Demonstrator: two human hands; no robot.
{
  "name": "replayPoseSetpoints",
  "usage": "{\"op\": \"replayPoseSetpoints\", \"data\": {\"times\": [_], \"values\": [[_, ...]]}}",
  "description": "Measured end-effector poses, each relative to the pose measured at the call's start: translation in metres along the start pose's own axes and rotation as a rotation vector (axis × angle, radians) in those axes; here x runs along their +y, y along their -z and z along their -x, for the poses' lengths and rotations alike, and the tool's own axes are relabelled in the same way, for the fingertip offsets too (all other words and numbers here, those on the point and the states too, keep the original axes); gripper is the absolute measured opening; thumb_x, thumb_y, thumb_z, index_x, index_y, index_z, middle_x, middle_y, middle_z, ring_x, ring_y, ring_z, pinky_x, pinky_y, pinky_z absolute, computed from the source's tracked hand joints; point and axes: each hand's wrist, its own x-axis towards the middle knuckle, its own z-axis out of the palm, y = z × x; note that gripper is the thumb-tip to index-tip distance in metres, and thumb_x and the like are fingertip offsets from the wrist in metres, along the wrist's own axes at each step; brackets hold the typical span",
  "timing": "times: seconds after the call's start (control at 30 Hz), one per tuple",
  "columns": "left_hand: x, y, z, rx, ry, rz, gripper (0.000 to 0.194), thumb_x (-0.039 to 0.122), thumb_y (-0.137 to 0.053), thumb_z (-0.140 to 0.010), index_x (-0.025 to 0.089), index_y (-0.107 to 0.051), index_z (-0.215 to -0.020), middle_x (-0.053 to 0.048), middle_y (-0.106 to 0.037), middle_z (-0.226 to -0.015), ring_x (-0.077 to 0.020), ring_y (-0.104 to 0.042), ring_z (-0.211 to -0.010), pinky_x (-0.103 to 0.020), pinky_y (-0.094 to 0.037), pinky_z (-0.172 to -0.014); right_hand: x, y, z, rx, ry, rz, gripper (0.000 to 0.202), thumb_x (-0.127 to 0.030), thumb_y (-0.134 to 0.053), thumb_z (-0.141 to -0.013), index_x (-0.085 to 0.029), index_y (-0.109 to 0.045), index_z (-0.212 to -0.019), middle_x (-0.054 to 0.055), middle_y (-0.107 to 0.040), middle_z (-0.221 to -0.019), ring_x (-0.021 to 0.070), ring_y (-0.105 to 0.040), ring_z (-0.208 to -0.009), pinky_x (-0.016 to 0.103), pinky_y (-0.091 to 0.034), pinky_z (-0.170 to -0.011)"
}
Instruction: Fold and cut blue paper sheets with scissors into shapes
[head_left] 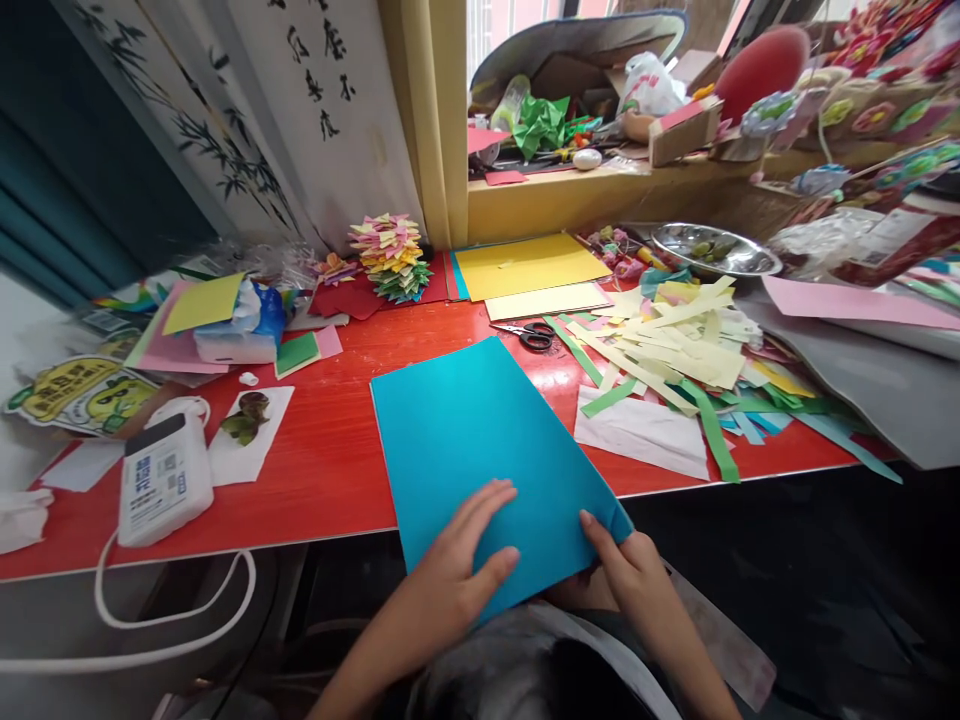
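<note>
A large sheet of blue paper (480, 430) lies over the front edge of the red table, its near part sticking out toward me. Thin edges along its left side suggest more than one sheet. My left hand (469, 560) rests flat on the near left part of it, fingers stretched and apart. At the near right corner my right hand (626, 560) pinches the paper, thumb on top and the other fingers curled below, mostly hidden. The corner bends slightly upward there. Beyond the sheet lie black-handled scissors (534, 336).
Cut paper strips (675, 340) are heaped at the right beside a metal dish (714, 249). Yellow sheets (532, 268) lie at the back, near a folded-paper stack (391, 258). A white power strip (166, 478) with a cable stands at left on the red table (330, 480).
</note>
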Motion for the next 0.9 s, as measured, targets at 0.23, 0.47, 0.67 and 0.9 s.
{"op": "replayPoseSetpoints", "data": {"times": [0.23,0.47,0.67,0.9], "values": [[-0.045,0.016,0.002,0.394,0.042,-0.392,0.051,0.044,-0.038,-0.090,0.029,-0.032,-0.139,-0.005,-0.029,-0.148,-0.0258,-0.026,-0.136,-0.047,-0.038,-0.103,0.006,0.018,-0.001,0.202,-0.059,-0.285,0.066,-0.046,-0.073,-0.064,-0.023,-0.046,-0.119,0.007,-0.060,-0.113,0.0258,-0.059,-0.097,0.033,-0.053,-0.074],[-0.047,0.005,0.010,0.438,0.004,-0.476,0.041,0.041,-0.040,-0.090,0.028,-0.045,-0.129,-0.004,-0.048,-0.135,-0.0231,-0.044,-0.125,-0.043,-0.043,-0.100,0.011,0.018,0.006,0.283,-0.025,-0.355,0.028,-0.045,-0.068,-0.071,-0.019,-0.061,-0.080,0.000,-0.060,-0.063,0.0173,-0.056,-0.058,0.027,-0.047,-0.051],[-0.032,0.042,0.018,0.726,0.084,0.000,0.073,0.046,-0.062,-0.076,0.029,-0.028,-0.138,-0.008,-0.034,-0.144,-0.0297,-0.035,-0.131,-0.048,-0.039,-0.102,0.019,0.062,0.003,0.507,-0.058,-0.472,0.030,-0.042,-0.078,-0.056,-0.019,-0.063,-0.071,0.003,-0.062,-0.056,0.0231,-0.061,-0.054,0.036,-0.051,-0.055],[-0.024,0.013,0.026,0.461,0.423,0.864,0.072,0.046,-0.074,-0.060,0.011,-0.051,-0.120,-0.014,-0.070,-0.094,-0.0307,-0.067,-0.081,-0.041,-0.057,-0.067,0.029,0.084,0.012,0.329,-0.240,-0.409,0.055,-0.046,-0.077,-0.056,-0.022,-0.062,-0.103,0.009,-0.072,-0.075,0.0296,-0.065,-0.056,0.043,-0.054,-0.053]]}}
